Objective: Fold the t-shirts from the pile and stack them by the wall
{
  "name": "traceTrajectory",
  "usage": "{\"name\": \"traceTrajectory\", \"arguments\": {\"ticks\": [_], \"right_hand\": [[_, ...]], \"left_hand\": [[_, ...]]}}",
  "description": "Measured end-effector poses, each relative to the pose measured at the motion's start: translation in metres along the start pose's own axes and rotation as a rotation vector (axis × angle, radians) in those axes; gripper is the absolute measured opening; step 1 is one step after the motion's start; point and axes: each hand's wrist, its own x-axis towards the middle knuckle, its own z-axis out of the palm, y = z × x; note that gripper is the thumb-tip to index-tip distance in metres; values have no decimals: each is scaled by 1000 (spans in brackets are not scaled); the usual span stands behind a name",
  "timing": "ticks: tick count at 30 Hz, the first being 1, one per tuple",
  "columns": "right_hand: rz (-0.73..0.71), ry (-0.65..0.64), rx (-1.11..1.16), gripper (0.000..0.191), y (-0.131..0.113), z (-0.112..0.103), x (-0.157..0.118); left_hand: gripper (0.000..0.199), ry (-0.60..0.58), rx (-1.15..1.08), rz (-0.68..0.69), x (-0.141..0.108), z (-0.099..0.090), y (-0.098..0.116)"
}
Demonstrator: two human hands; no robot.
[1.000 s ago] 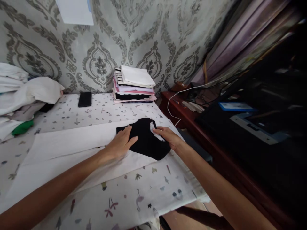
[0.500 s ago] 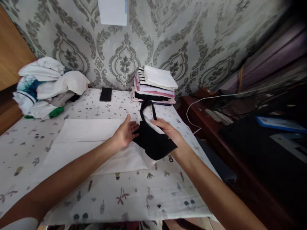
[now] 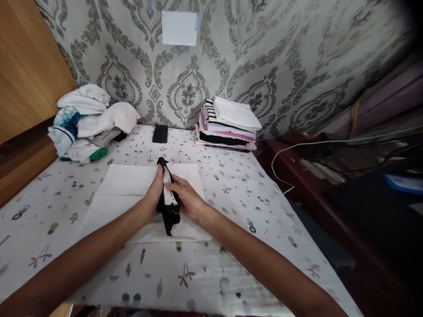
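- Garment (image 3: 171, 218), black (white shows along its middle), is bunched above white cloth (image 3: 127, 178), mid-counter (image 3: 231, 211).
- Left hand (image 3: 155, 193) presses its left side, fingers mostly hidden.
- Right hand (image 3: 186, 196) pinches it, thumb on the white.
- Phone (image 3: 160, 134) lies near the back edge, between clothes heap (image 3: 99, 121) and folded stack (image 3: 228, 125).

Room in home, by its furnishings: ornate damask wallpaper (image 3: 188, 90); cloth-covered worktop (image 3: 238, 202) with rumpled clothes (image 3: 112, 119) at far left corner, folded clothes stack (image 3: 228, 127) at far right, phone (image 3: 160, 134) near far edge; wooden furniture (image 3: 31, 66) beyond left edge.
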Motion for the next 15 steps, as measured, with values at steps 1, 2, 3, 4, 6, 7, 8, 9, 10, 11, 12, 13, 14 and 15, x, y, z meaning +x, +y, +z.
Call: {"name": "traceTrajectory", "arguments": {"ticks": [1,2,3,4,6,7,8,9,10,11,12,13,14,15], "right_hand": [[10,-3,2,37,2,-1,1],[29,-8,-5,39,4,-2,2],[55,-19,-21,41,6,-4,2],[82,-31,-43,44,7,-5,2],[125,-47,-84,51,9,-5,1],[137,-43,-99,54,9,-5,0],[144,-32,-110,57,9,-5,-1],[145,-16,-120,60,10,-5,-3],[138,-1,-134,62,10,-5,-4],[116,8,-163,64,10,-7,-7],[74,13,-215,64,11,-9,-9],[10,15,-300,62,11,-13,-12],[-77,18,-419,58,10,-17,-16],[-178,24,-566,51,10,-22,-19]], "left_hand": [[73,12,-14,-19,0,-2,2],[73,16,-39,-43,0,-3,4],[74,4,-66,-66,-1,-4,7],[74,-30,-85,-82,-2,-5,10],[73,-107,-102,-82,-6,-8,16],[72,-137,-99,-75,-8,-10,19],[72,-154,-91,-74,-9,-12,20],[71,-167,-82,-84,-10,-13,21],[69,-179,-71,-110,-10,-15,21],[64,-190,-57,-147,-10,-16,22],[58,-190,-34,-187,-8,-17,22],[49,-171,2,-210,-6,-19,23],[41,-129,57,-201,-3,-22,25],[35,-64,134,-149,-1,-25,28]]}}
